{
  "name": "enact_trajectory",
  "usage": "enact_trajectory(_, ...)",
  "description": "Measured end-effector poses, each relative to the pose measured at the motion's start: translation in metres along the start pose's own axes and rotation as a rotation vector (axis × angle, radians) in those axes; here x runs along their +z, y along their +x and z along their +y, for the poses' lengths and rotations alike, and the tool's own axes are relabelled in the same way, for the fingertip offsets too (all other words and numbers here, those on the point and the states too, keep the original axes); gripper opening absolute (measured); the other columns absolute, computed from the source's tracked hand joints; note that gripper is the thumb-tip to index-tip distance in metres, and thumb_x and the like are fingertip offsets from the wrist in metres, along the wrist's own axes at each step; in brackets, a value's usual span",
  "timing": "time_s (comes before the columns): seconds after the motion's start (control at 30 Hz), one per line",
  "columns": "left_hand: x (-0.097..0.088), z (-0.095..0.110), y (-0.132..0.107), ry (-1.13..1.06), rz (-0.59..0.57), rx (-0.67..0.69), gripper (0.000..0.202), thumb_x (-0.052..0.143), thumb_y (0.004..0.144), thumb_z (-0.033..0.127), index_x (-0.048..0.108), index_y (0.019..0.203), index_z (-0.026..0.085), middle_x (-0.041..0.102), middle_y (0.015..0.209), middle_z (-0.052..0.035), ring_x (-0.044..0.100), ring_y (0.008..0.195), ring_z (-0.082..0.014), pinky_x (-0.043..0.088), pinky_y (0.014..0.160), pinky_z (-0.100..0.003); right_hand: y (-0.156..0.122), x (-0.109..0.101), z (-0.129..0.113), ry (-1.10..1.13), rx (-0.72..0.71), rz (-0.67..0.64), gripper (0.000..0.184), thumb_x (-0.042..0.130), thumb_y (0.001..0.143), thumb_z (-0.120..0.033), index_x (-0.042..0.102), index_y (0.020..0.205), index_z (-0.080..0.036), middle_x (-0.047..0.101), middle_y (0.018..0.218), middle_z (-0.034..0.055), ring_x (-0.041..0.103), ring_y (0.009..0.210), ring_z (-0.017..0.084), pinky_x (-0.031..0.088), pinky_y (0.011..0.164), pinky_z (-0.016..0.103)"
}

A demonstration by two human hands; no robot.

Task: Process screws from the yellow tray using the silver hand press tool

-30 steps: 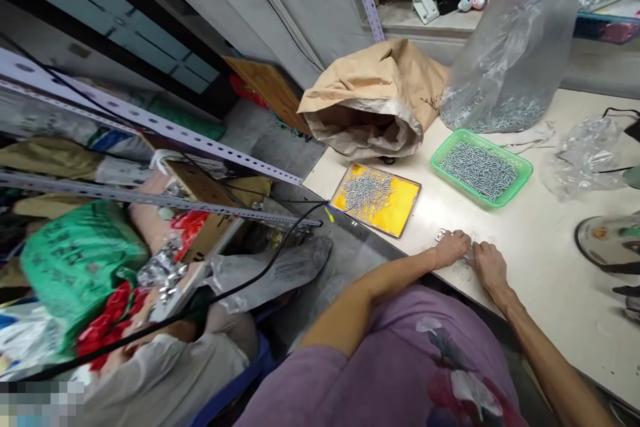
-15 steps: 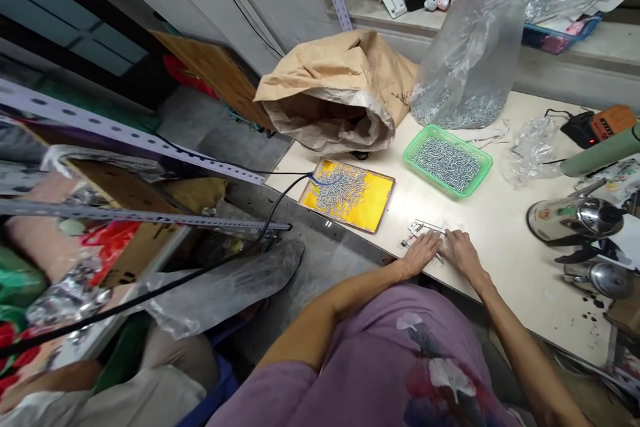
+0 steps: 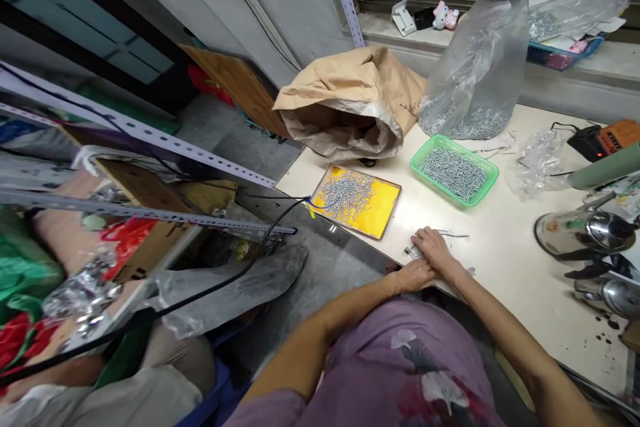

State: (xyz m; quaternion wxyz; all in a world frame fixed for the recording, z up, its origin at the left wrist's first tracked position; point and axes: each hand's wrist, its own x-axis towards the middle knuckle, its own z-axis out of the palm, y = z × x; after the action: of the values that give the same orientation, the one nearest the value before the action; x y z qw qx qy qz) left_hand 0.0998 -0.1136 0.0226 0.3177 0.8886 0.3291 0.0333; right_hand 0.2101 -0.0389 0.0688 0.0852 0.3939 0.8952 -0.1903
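Observation:
My right hand (image 3: 434, 248) lies palm down on a small clear plastic bag of metal parts (image 3: 415, 252) near the front edge of the cream table (image 3: 505, 267). Its fingers are together and slightly bent over the bag. My left hand (image 3: 413, 275) sits at the table's edge just below the right one, partly tucked under it, so its fingers are hidden. A thin metal strip (image 3: 453, 235) pokes out past the right hand.
A yellow tray (image 3: 385, 210) and a green basket (image 3: 487, 177) hold small silvery pins. Behind them stand a brown paper sack (image 3: 360, 83) and a clear bag of pins (image 3: 475, 80). A steel kettle (image 3: 583, 233) is at the right, metal racks at the left.
My left hand has slid back from the tabletop to the table's edge. My right hand has shifted left over the small bag. The camera view has tilted slightly.

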Motion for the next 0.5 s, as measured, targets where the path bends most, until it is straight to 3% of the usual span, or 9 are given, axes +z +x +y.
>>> enact_trajectory(0.13, -0.014, -0.021, -0.041, -0.004, 0.077, -0.131, 0.026, 0.041, 0.094, 0.028, 0.064, 0.099, 0.018, 0.065, 0.091, -0.0097, 0.057, 0.092, -0.0188, 0.046, 0.085, -0.03, 0.018, 0.011, -0.015, -0.019, -0.145, -0.009, 0.029, 0.04, 0.086, -0.004, 0.066, 0.087, -0.017, 0.062, 0.098, 0.011, 0.048, 0.1, 0.021, 0.036, 0.084, 0.033)
enact_trajectory(0.27, -0.056, -0.07, -0.073, 0.141, 0.38, -0.584, 0.026, 0.04, 0.094, 0.021, 0.064, 0.086, 0.017, 0.061, 0.083, -0.0073, 0.054, 0.085, -0.0171, 0.045, 0.081, -0.03, 0.015, 0.017, -0.007, 0.111, -0.166, 0.079, 0.033, 0.032, 0.091, -0.009, 0.065, 0.094, -0.017, 0.064, 0.093, 0.0094, 0.053, 0.091, 0.019, 0.041, 0.082, 0.031)
enact_trajectory(0.37, -0.085, -0.107, -0.073, 0.204, 0.48, -0.829, 0.019, 0.045, 0.091, 0.016, 0.064, 0.09, 0.016, 0.061, 0.089, -0.0072, 0.054, 0.088, -0.0174, 0.044, 0.083, -0.03, 0.009, 0.005, 0.002, 0.274, -0.073, 0.336, 0.035, 0.029, 0.095, -0.016, 0.062, 0.104, -0.018, 0.064, 0.097, 0.0092, 0.055, 0.094, 0.018, 0.043, 0.085, 0.031)
enact_trajectory(0.5, -0.099, -0.138, -0.06, 0.245, 0.389, -0.964, 0.018, 0.046, 0.089, 0.013, 0.064, 0.091, 0.014, 0.06, 0.095, -0.0087, 0.053, 0.096, -0.0191, 0.043, 0.085, -0.03, 0.014, -0.04, 0.025, 0.331, 0.228, 0.721, 0.035, 0.029, 0.096, -0.024, 0.058, 0.116, -0.018, 0.064, 0.099, 0.01, 0.056, 0.095, 0.02, 0.044, 0.086, 0.035)
